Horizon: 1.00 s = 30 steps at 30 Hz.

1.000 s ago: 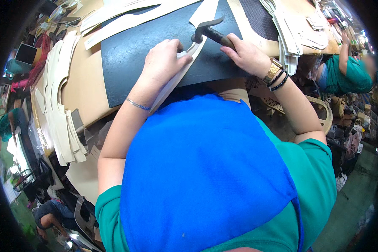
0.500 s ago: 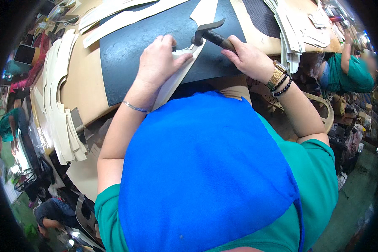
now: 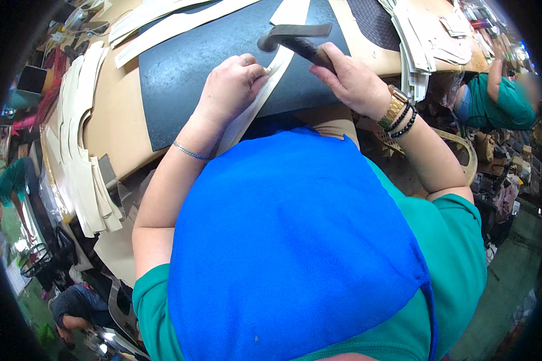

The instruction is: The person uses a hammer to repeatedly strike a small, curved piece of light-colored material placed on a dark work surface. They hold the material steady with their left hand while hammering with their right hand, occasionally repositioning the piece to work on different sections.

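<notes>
My right hand [image 3: 356, 83] is wrapped round the dark handle of a hammer [image 3: 297, 35]. The hammer's head hovers over a long cream strip [image 3: 292, 13], which looks like leather or a similar sheet. This strip runs slantwise across a black board [image 3: 190, 81] and down toward my lap. Fingers and thumb of my left hand [image 3: 232, 87] are pinched together at the strip's left edge, just nearer to me than the hammer head. Part of the edge is hidden under those fingers.
Stacked cream cut pieces [image 3: 78, 138] hang over the table's left side. More cream pieces [image 3: 412, 51] lie at the right, beside a dark textured sheet [image 3: 374, 23]. A chair [image 3: 464, 153] stands right of me. A co-worker in green [image 3: 503, 102] sits at far right.
The hammer head has come up off the strip and swung slightly left. My left thumb and fingers, apart before, have closed on the strip's edge.
</notes>
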Each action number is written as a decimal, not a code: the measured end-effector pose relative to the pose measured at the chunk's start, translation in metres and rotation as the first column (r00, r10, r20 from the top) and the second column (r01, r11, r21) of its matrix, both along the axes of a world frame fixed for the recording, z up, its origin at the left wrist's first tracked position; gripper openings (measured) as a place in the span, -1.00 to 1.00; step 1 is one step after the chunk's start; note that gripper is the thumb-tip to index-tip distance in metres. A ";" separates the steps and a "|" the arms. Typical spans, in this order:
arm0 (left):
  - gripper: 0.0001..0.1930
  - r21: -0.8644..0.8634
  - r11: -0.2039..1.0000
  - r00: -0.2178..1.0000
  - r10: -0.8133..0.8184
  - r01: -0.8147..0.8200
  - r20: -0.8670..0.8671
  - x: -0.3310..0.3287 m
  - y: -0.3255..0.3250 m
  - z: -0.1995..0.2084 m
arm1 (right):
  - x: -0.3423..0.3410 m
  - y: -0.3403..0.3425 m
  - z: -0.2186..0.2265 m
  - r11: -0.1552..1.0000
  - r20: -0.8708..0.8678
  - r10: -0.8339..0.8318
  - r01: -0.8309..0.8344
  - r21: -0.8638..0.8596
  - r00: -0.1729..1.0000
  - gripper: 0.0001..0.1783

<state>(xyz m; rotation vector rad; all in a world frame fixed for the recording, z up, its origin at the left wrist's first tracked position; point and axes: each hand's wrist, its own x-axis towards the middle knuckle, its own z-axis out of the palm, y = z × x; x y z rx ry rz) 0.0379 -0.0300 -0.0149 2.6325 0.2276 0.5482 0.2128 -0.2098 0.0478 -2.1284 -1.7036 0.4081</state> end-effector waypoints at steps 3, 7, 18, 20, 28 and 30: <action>-0.83 -0.046 0.999 1.000 0.025 -0.025 -0.005 -0.002 -0.001 0.002 | -0.001 -0.003 -0.001 0.979 0.063 0.001 0.012 -0.203 0.998 -0.63; -0.80 -0.247 0.967 0.988 0.026 -0.063 -0.153 -0.004 0.012 0.010 | 0.005 -0.001 -0.004 0.988 0.060 0.017 -0.008 -0.157 0.998 -0.63; -0.88 0.133 0.987 0.995 -0.088 0.092 -0.038 -0.012 0.010 0.010 | -0.006 -0.001 -0.002 0.998 -0.027 0.045 -0.043 0.055 0.999 -0.64; -0.88 0.172 0.978 0.992 -0.115 0.122 -0.046 -0.012 0.013 0.010 | -0.010 -0.004 -0.005 0.993 0.030 0.028 -0.024 -0.118 0.999 -0.65; -0.90 -0.232 0.965 0.964 -0.169 0.120 -0.204 -0.013 0.031 0.020 | -0.006 0.004 0.006 0.990 -0.126 0.005 -0.023 -0.139 0.992 -0.65; -0.90 -0.066 0.983 0.974 -0.180 0.173 -0.140 -0.015 0.030 0.018 | -0.009 0.003 0.003 0.999 -0.208 -0.017 0.009 -0.041 0.978 -0.65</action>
